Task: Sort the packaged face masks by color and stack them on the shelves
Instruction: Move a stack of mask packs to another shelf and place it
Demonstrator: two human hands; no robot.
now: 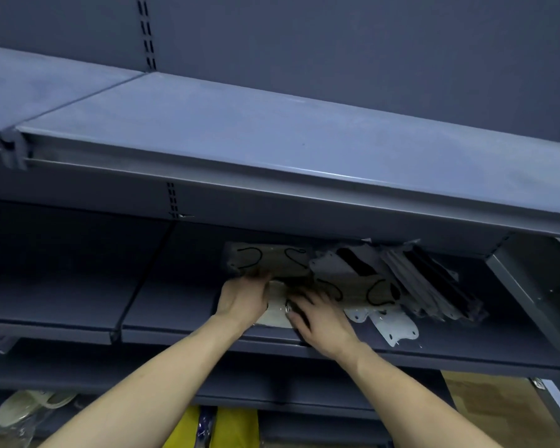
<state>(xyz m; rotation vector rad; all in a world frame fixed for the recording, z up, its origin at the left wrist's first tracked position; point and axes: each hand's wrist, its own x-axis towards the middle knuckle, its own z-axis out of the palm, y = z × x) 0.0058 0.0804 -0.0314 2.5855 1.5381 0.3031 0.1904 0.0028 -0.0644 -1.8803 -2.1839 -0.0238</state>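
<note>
Dark grey metal shelving [272, 130] across nearly the whole view, seen from below and in front: a bare upper shelf slanting down to the right, a slotted upright [146, 33] on the back panel behind it.

Beneath, a middle shelf [466, 347] bearing the packaged face masks, all gathered toward its right half. Flat clear plastic sleeves, each with a folded mask inside. At the back left of the heap, a beige pack [265, 258] with thin black ear loops curling across its face, lying flat. Just right of it and nearer the front, a second beige pack [362, 292] of the same look, overlapping the others. Farther right, a leaning row of packs [434, 282] tipped toward the left, grey-white and black edges alternating, too blurred to count. At the front of the heap, white packs [398, 326] with scalloped ends and small punched holes, jutting toward the shelf's front edge.

Left hand [243, 300] palm down with fingers curled around the near edge of the first beige pack and a pale pack [277, 310] under it. Right hand [320, 318] spread flat, fingers splayed, pressing on the same pale pack and on something dark under the fingertips, unclear what.

Lower down, yellow packages [236, 428], pale slippers in a clear bag [23, 412] at left, a brown carton [485, 402] at right.
</note>
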